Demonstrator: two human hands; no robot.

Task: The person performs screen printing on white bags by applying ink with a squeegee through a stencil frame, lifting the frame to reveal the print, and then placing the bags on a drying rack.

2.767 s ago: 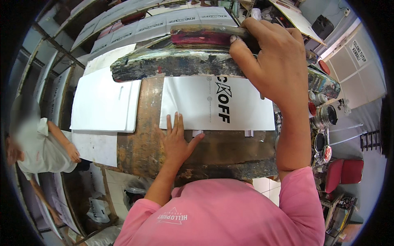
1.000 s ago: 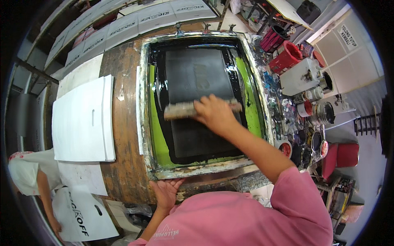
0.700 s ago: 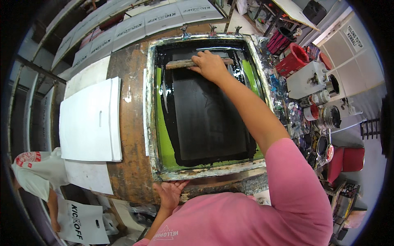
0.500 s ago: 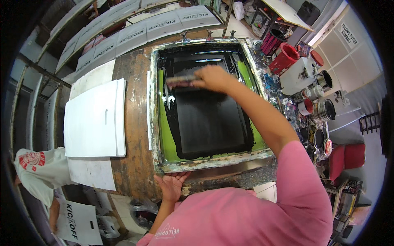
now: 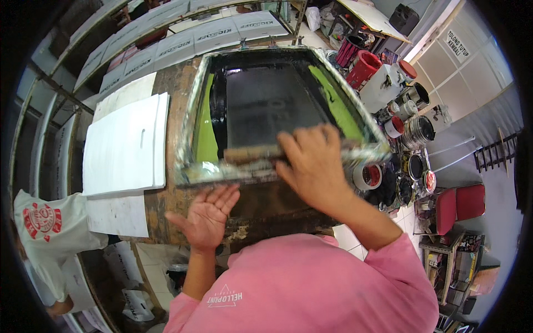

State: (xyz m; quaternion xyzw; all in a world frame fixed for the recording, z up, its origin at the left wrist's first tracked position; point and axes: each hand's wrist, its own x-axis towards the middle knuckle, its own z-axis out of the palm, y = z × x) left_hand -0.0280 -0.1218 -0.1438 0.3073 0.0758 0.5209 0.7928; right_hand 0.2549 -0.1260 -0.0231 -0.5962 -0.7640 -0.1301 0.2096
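A screen-printing frame (image 5: 191, 119) with a paint-spattered rim is tilted up at its near edge over the worktable. Black ink covers its mesh (image 5: 258, 105), with green strips along both sides. My right hand (image 5: 317, 164) is closed on a squeegee (image 5: 250, 153), which lies along the inside of the near rim. Whether these fingers also touch the rim, I cannot tell. Palm up, my left hand (image 5: 206, 219) is open, its fingertips at the underside of the near rim.
A stack of white bags (image 5: 122, 147) lies on the wooden table (image 5: 158, 208), left of the frame. Ink tubs and a red bucket (image 5: 363, 67) crowd the right side. Printed bags rest on racks (image 5: 211, 38) beyond. A co-worker in a white shirt (image 5: 47, 238) stands at lower left.
My right hand has drawn the squeegee from the far part of the screen to its near edge. The frame's near side has risen. My left hand has moved slightly left, its fingers spread.
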